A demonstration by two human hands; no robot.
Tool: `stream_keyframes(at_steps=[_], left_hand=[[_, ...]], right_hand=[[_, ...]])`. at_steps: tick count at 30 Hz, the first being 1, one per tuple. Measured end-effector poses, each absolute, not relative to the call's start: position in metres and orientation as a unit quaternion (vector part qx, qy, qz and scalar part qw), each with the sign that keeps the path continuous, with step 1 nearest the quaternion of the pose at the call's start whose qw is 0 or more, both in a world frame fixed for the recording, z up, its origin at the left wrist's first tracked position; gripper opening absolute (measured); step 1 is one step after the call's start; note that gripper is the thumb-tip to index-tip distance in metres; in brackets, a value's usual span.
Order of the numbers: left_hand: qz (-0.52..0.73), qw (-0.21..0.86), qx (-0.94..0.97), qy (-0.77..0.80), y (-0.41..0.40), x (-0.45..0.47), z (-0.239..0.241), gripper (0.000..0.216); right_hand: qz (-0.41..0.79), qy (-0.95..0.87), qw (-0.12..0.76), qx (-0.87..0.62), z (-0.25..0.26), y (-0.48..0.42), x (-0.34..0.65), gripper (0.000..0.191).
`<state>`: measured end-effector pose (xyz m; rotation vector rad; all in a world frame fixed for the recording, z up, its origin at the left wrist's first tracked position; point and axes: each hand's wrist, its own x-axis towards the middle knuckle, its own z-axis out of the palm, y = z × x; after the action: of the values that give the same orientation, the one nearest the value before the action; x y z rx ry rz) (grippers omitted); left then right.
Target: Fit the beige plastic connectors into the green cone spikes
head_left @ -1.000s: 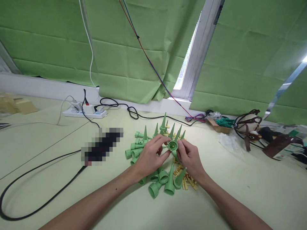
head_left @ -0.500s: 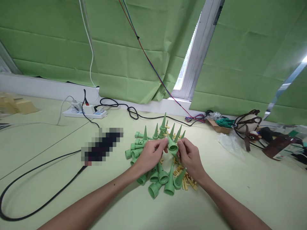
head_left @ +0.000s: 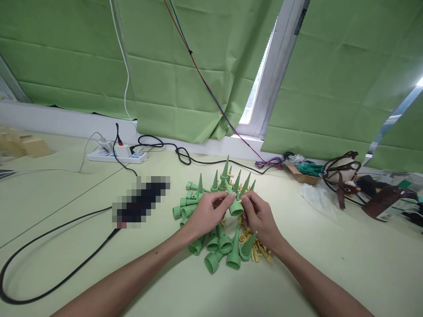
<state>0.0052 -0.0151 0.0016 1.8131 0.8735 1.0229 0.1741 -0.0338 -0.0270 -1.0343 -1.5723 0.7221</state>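
My left hand point(head_left: 209, 214) is closed round a green plastic watering spike point(head_left: 235, 208), its hollow wide end tilted down toward me and its point away. Thumb and fingers of my right hand point(head_left: 262, 216) pinch a small yellow valve piece point(head_left: 240, 201) against the spike's side; whether it sits in a hole there I cannot tell. Several more green spikes point(head_left: 234, 255) lie or stand about my hands, some with yellow pieces in them. Under my right hand is a pile of loose yellow valve pieces point(head_left: 261, 252), partly hidden.
A blurred-out dark object point(head_left: 142, 200) with a black cable lies to the left. Behind it is a white power strip point(head_left: 132, 156). A clear plastic bag point(head_left: 317, 198), a cardboard box point(head_left: 300, 172) and a brown bag point(head_left: 383, 200) are at the right, near the green curtain point(head_left: 185, 88).
The held spike has turned, its open end swinging from facing me to pointing lower. My left thumb has come over its side, and the yellow piece at my right fingertips now shows against it.
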Motion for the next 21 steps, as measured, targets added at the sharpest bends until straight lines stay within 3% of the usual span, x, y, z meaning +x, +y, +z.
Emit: stream_keyframes(at_steps=[21], left_hand=[[0.43,0.31,0.785,0.321,-0.0181,0.0044,0.0031,0.026]], right_hand=[[0.243,-0.696,0.491,-0.465,-0.025,-0.0332,0.1738,0.036]])
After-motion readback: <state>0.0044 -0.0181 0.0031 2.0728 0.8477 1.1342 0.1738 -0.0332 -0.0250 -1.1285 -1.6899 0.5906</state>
